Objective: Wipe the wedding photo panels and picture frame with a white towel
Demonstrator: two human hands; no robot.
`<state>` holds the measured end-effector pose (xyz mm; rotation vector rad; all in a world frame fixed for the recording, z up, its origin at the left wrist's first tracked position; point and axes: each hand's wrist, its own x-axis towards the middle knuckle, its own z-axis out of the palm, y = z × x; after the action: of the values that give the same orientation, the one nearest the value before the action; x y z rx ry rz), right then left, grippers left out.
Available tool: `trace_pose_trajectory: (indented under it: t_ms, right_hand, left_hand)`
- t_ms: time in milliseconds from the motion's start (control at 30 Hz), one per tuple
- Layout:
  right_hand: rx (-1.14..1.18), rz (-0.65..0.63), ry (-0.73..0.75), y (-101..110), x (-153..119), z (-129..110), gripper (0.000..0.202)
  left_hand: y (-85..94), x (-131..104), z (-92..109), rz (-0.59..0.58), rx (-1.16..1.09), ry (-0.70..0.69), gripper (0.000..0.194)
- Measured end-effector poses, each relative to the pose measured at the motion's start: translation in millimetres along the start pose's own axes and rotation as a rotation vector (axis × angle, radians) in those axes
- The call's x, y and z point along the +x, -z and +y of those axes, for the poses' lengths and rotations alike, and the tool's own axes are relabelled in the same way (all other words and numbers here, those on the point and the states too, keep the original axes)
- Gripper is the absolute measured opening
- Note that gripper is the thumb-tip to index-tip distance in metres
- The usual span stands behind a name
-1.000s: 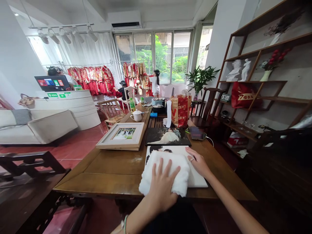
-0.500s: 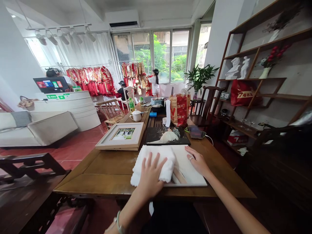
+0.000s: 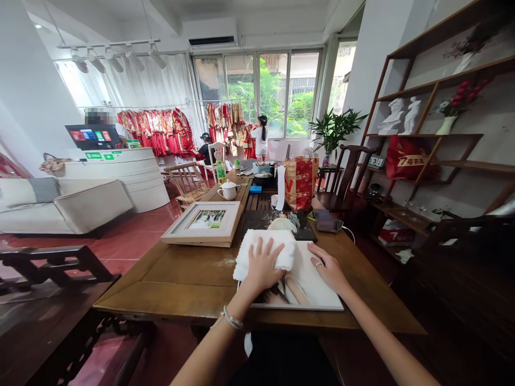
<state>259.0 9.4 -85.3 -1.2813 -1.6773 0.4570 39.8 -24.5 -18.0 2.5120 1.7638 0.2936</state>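
My left hand (image 3: 263, 266) lies with its fingers spread on a folded white towel (image 3: 286, 247), which covers the upper left part of a pale photo panel (image 3: 309, 284). The panel lies near the table's front edge. On its right side rests my right hand (image 3: 328, 268), fingers stretched out, with a ring on one finger. Just behind is a dark photo panel (image 3: 308, 231), partly under the towel's far edge. To the left is a pale wooden picture frame (image 3: 181, 230) holding a small photo.
Behind the panels stand a red and brown paper bag (image 3: 300, 182), a white lidded cup (image 3: 228, 190) and a blue box (image 3: 256, 189). A phone (image 3: 328, 221) with a cable lies at the right. People are near red garments in the background.
My left hand and the towel have moved away from me and slightly right, uncovering the panel's lower left part. My right hand stays on the panel.
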Motion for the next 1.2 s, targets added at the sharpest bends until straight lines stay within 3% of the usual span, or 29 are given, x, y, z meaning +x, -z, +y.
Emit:
trace_pose_trajectory:
  t_ms: [100,200,300,400,500,600,733,833,1000,1133,1200]
  right_hand:
    - [0.015,0.011,-0.005,-0.6,-0.3,-1.6,0.038]
    - [0.018,0.016,-0.003,-1.6,-0.6,-2.6,0.039]
    - [0.004,0.004,-0.005,-2.3,-0.4,-1.3,0.039]
    - [-0.002,-0.003,0.004,-2.3,0.1,1.5,0.040]
    - [0.009,-0.005,0.021,-1.5,0.6,3.7,0.039]
    - [0.019,-0.004,0.040,-0.2,0.9,3.9,0.040]
    - [-0.002,-0.007,0.036,0.7,0.7,2.1,0.040]
    - [-0.016,-0.003,0.021,0.0,0.5,0.7,0.038]
    - [-0.011,-0.004,0.011,-2.0,0.5,-0.5,0.039]
    - [0.002,0.008,0.003,-2.6,0.5,-1.1,0.039]
    - [0.000,0.008,-0.002,-2.4,0.6,-1.4,0.039]
  left_hand:
    - [4.1,-9.6,-13.9,0.020,0.022,0.031,0.065]
    - [8.0,-43.1,-16.2,-0.004,0.037,0.015,0.073]
    - [8.3,-78.1,-5.7,-0.072,-0.006,-0.027,0.078]
    - [3.7,-92.5,10.2,-0.097,-0.092,-0.129,0.080]
    - [-0.7,-76.7,22.4,-0.111,-0.133,-0.169,0.077]
    - [-0.1,-41.1,25.8,-0.135,-0.116,-0.156,0.071]
    - [5.9,-0.5,15.2,-0.156,-0.062,-0.094,0.068]
    - [8.6,4.5,1.2,-0.102,-0.006,0.005,0.066]
    - [8.2,-38.4,-10.0,-0.055,0.054,0.008,0.070]
    - [9.0,-86.2,0.0,-0.117,-0.012,-0.103,0.078]
    - [8.6,-97.7,8.0,-0.130,-0.039,-0.150,0.080]
